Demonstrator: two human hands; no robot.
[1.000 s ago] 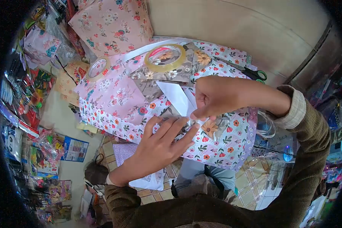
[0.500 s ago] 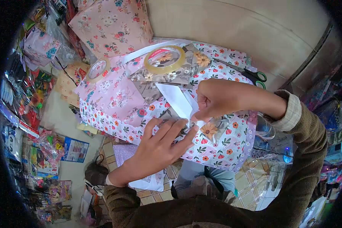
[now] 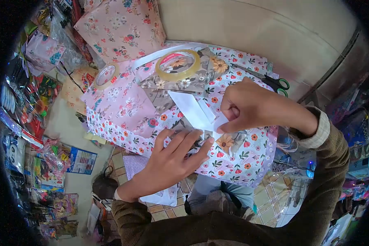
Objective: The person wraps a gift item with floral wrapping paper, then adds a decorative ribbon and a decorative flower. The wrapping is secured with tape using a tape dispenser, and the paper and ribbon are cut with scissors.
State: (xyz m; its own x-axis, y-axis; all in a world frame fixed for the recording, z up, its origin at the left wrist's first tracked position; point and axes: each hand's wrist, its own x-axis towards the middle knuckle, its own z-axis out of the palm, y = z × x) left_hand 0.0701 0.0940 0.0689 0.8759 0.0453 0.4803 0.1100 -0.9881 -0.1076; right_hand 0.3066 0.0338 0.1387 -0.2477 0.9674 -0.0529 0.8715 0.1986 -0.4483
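"Head view: where's the folded white paper (image 3: 190, 110), and what has hold of it?"

"Near the middle of the flowered sheet (image 3: 249, 160). The left hand (image 3: 168, 160) lies palm down, fingers loosely spread, tips at the paper's near end. The right hand (image 3: 252, 107) is curled, thumb and finger pinching the paper's right side."

"What might spoil it?"

"A tear or a skewed crease, I'd say, should the right hand pull harder than the left one braces. The flowered sheet could slip as well, dragging the fold crooked."

"Anything around them?"

"The tape roll (image 3: 176, 77) lies towards the sheet's far edge. The scissors (image 3: 269, 78) sit by the far right corner, near the right hand; a careless sweep of that wrist might knock them off."
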